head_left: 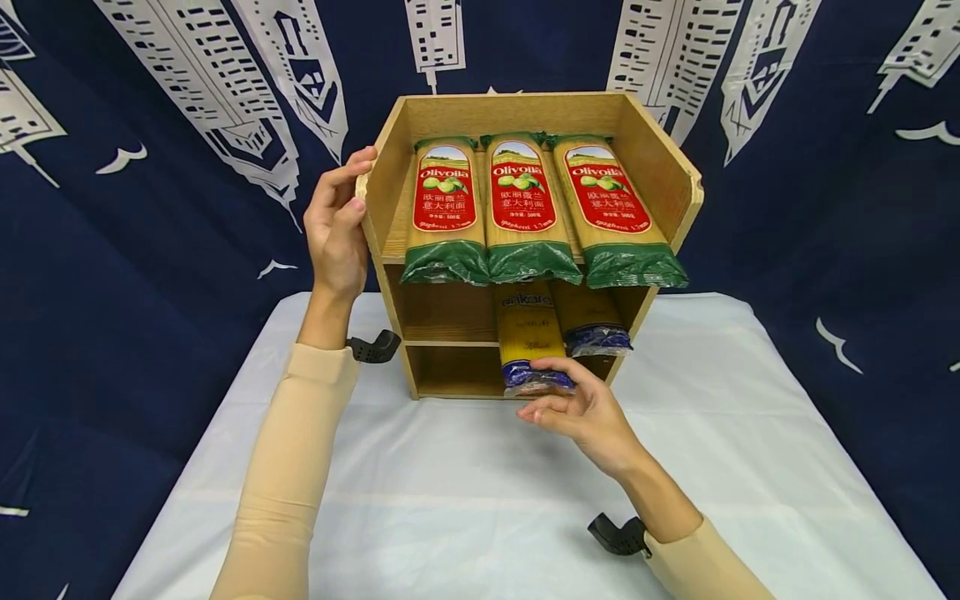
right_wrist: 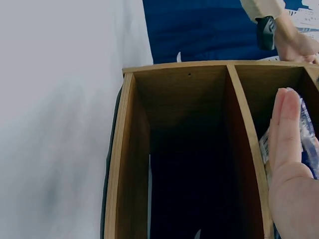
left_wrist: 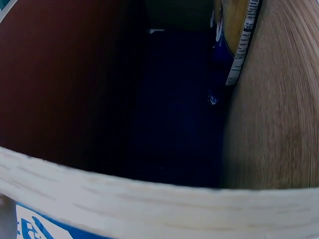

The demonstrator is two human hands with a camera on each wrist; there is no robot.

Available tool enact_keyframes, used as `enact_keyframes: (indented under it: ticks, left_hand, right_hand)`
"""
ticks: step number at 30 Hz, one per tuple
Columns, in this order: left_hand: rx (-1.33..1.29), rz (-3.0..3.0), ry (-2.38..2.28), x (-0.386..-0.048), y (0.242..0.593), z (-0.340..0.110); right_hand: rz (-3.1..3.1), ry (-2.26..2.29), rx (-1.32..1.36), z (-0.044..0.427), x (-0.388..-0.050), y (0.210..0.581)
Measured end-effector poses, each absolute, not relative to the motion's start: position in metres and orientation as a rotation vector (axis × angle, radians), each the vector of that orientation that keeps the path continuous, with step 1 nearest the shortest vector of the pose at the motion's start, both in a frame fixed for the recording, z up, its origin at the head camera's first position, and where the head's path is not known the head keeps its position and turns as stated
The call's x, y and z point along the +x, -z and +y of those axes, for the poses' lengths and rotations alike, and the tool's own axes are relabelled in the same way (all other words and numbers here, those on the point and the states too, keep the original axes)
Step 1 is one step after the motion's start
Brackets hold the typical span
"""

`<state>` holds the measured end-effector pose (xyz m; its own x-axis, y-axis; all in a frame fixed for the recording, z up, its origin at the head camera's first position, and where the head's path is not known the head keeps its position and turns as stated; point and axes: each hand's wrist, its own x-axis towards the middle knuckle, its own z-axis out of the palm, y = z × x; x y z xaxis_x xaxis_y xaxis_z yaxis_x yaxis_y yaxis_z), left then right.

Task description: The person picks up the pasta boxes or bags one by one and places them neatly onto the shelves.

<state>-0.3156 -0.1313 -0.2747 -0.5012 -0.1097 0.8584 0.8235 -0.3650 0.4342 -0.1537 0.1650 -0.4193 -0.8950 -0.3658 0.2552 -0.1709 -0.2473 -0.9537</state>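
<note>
My left hand (head_left: pixel 337 225) grips the left side wall of a wooden shelf (head_left: pixel 388 187) near its top front corner, thumb on the front edge. My right hand (head_left: pixel 588 417) is at the front end of a yellow spaghetti pack (head_left: pixel 528 321) with a blue band, which sticks out of the middle tier. Its index finger lies over the band; the other fingers stretch out below. In the right wrist view straight fingers (right_wrist: pixel 287 129) stand beside the pack's crinkled plastic (right_wrist: pixel 305 122). Another blue-ended spaghetti pack (head_left: pixel 592 321) lies to its right.
On the top tier lie three red-labelled spaghetti packs (head_left: pixel 447 192) with green ends, overhanging the front. The shelf stands on a white-clothed table (head_left: pixel 465 500). Behind hangs a dark blue curtain (head_left: pixel 525 42) with white building prints. Below the middle tier is a lower compartment (head_left: pixel 457 371).
</note>
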Motion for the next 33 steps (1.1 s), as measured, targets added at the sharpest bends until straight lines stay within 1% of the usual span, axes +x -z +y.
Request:
enact_keyframes:
  ticks: [5, 10, 14, 18, 33]
  left_hand:
    - [-0.998, -1.212, 1.948, -0.314, 0.274, -0.130]
    - [-0.997, -1.193, 1.967, -0.314, 0.273, -0.131]
    - [-0.998, -1.196, 1.972, -0.313, 0.274, -0.130]
    - [-1.005, -1.195, 1.961, -0.312, 0.273, -0.130]
    - [-1.018, -1.217, 1.934, -0.314, 0.275, -0.131]
  right_hand:
    - [1.719, 2.309, -0.714, 0.167, -0.141, 0.418]
    - [1.688, 2.321, -0.832, 0.164, -0.140, 0.414]
    - [1.668, 2.333, -0.899, 0.162, -0.143, 0.412]
    - [1.669, 2.331, -0.904, 0.162, -0.147, 0.410]
    - [1.728, 2.321, -0.960, 0.162, -0.179, 0.412]
